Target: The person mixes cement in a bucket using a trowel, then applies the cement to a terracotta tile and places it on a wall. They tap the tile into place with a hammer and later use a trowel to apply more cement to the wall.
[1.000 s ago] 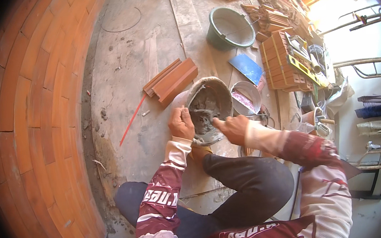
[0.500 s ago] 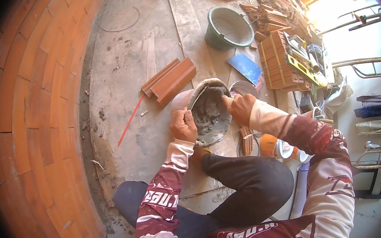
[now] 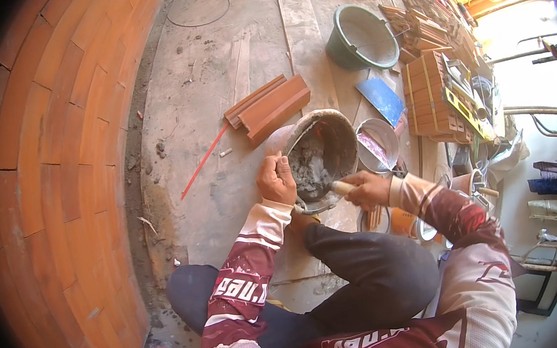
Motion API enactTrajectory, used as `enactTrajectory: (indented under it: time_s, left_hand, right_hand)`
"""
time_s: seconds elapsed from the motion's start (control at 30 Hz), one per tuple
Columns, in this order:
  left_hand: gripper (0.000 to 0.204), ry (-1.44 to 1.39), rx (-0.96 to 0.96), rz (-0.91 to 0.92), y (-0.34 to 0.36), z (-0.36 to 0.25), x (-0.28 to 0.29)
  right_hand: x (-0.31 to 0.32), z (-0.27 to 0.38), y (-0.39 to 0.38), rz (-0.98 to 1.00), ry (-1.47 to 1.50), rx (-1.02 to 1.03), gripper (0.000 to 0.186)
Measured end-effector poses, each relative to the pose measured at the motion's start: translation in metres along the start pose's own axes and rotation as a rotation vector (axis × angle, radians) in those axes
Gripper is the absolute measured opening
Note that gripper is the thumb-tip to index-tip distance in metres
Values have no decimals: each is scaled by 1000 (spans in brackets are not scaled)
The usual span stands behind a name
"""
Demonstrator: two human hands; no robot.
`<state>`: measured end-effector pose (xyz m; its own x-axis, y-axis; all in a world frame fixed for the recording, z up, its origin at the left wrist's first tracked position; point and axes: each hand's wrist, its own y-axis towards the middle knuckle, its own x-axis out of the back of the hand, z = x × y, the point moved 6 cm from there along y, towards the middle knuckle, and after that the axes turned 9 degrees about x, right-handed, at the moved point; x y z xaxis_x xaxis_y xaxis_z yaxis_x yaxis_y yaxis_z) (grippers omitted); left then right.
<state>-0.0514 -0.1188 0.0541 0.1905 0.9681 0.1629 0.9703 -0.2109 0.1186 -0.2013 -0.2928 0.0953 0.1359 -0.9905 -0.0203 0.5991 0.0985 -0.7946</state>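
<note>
My left hand point(image 3: 276, 181) is closed on the left rim of a mortar-smeared bucket point(image 3: 342, 121), which tilts with its mouth toward me. Wet grey mortar point(image 3: 308, 160) lies inside. In my right hand point(image 3: 370, 190), at the bucket's near right side, is a trowel by its pale handle point(image 3: 342, 187). Its blade cannot be made out against the mortar. Just right of the bucket stands a round pale container point(image 3: 377, 135) with something pink and white in it. Beyond the bucket lie hollow terracotta bricks point(image 3: 277, 111).
An orange brick wall point(image 3: 57, 197) rises along the left. Farther off are a green tub point(image 3: 341, 42), a blue board point(image 3: 381, 100) and strapped bricks point(image 3: 425, 94) with a yellow spirit level point(image 3: 460, 111). Near my right arm sits an orange bucket point(image 3: 402, 222). A red strip point(image 3: 204, 163) lies left.
My right hand has moved from the bucket's right rim toward its near side, and the trowel handle now shows. My left hand keeps its hold. The whole view has shifted somewhat.
</note>
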Motion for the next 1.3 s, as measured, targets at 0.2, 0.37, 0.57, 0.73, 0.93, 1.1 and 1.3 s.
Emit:
enactTrajectory:
  time_s: [0.2, 0.37, 0.57, 0.73, 0.93, 1.1, 1.3]
  left_hand:
    - [16, 3, 23, 75, -7, -9, -4]
    - [17, 12, 48, 100, -15, -7, -8]
    - [20, 66, 75, 128, -15, -1, -8]
    - [19, 51, 139, 83, -5, -3, -3]
    - [21, 24, 191, 38, 3, 9, 3]
    - [21, 29, 172, 59, 4, 2, -2]
    - [20, -10, 145, 69, 4, -4, -8]
  right_hand:
    - [-32, -13, -3, -60, 345, 108, 57]
    - [-47, -28, -9, -85, 685, 132, 56]
    - [-58, -33, -12, -71, 721, 230, 50]
    - [-56, -11, 4, -35, 888, 289, 44]
    - [-59, -45, 18, 253, 1644, 281, 44]
    - [-36, -32, 7, 415, 1820, 399, 53]
    - [-20, -31, -43, 167, 1342, 277, 53]
